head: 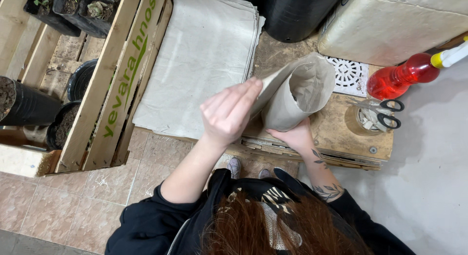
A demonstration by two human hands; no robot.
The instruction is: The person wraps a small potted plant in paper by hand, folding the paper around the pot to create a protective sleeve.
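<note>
Grip: left hand (226, 113) is closed on the free edge of a grey paper sheet (292, 92). Fingers lie flat over the outside of the flap; the thumb is hidden beneath, so the pinch is presumed, not seen. Right hand (292, 135) cups the lower end of the same sheet from below, fingers wrapped partway round it and mostly hidden by the paper.

Position of sheet: held clear above the wooden board (341, 133), between the two hands, open mouth tilted toward 1 o'clock.

Progress (judgement): the sheet is already curled into a wide tube or cone. The overlap looks loose, kept only by the hands; no fastening visible. Lower end cannot be judged, being covered.

Pose: left forearm comes up from 7 o'clock, wrist bent over the roll. Right forearm, tattooed, comes from 5 o'clock, palm up under the roll.

Surroundings: stack of flat sheets (204, 55) at 10 o'clock of the roll. Scissors (382, 113) standing in a jar at 3 o'clock; red spray bottle (397, 77) at 2 o'clock. Slatted wooden crate (122, 79) further out at 9 o'clock, with black pots (29, 106) of soil beyond.
</note>
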